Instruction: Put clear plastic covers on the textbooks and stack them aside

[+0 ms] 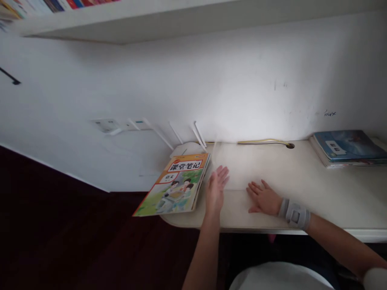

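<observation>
My left hand is close beside a stack of books at the left end of the white desk, fingers stretched out and slightly blurred. Topmost in that stack is a workbook with an orange and green cover, its near left corner jutting past the desk edge. Palm down on the desktop, my right hand has its fingers spread and a grey band around the wrist. Between the hands lies a faint, pale see-through sheet; whether either hand presses on it I cannot tell.
Behind the workbook stands a white router with several antennas. Wall sockets are to its left. A cable runs along the wall to a desk hole. Another book stack sits at right. Overhead is a bookshelf.
</observation>
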{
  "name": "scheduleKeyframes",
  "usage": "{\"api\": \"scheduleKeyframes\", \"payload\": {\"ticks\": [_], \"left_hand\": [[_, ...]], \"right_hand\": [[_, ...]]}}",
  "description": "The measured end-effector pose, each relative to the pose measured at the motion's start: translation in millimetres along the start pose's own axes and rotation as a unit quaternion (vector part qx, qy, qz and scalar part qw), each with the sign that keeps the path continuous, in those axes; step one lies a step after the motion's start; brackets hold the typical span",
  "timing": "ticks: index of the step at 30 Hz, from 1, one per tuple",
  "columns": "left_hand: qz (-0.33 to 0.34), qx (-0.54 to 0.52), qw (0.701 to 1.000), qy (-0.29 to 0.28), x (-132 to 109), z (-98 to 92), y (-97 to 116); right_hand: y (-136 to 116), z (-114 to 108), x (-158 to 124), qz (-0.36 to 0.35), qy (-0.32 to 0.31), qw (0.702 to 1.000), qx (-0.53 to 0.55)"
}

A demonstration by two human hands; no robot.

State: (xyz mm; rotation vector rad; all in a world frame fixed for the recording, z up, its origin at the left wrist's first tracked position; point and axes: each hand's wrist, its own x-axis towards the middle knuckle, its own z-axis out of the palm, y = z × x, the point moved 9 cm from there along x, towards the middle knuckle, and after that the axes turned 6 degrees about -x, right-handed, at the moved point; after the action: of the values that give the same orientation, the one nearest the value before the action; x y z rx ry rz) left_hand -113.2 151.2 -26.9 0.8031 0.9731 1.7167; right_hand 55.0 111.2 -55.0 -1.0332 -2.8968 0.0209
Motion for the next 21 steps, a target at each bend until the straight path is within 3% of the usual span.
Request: {"api": "scheduleKeyframes", "payload": {"ticks": [3,6,8,10,12,14,16,18,21], "left_hand": [[-0.001,-0.073,0.997,0.024,-6.0,-18.1,19.0],[-0.011,-0.046,0.997,0.063,-23.4,-42.5,24.2],[0.048,0.054,0.989,0.131,-42.9,-61.3,36.7],[0.176,0.215,0.941,0.192,-69.1,-60.7,63.1],[0.309,0.380,0.855,0.168,-92.7,-20.7,82.3],[0.377,0.508,0.773,0.041,-102.4,46.9,72.4],[0.345,0.607,0.704,-0.134,-98.1,114.3,31.6],[0.300,0.662,0.625,-0.284,-93.4,164.4,-16.3],[0.246,0.691,0.552,-0.397,-78.1,194.4,-69.3]], "right_hand": [[-1.5,5.0,-21.4,0.000,0.008,1.000,-0.010],[16.7,9.3,-79.7,0.025,0.026,0.999,-0.038],[32.4,6.8,-124.0,0.052,0.042,0.996,-0.062],[47.1,-4.4,-158.4,0.099,0.070,0.988,-0.094],[57.3,-21.8,-174.1,0.154,0.100,0.975,-0.128],[63.7,-37.8,-168.8,0.204,0.115,0.960,-0.154],[71.9,-47.0,-149.7,0.257,0.114,0.945,-0.169],[85.5,-47.2,-130.0,0.325,0.101,0.925,-0.172],[104.7,-31.3,-111.8,0.384,0.058,0.908,-0.157]]}}
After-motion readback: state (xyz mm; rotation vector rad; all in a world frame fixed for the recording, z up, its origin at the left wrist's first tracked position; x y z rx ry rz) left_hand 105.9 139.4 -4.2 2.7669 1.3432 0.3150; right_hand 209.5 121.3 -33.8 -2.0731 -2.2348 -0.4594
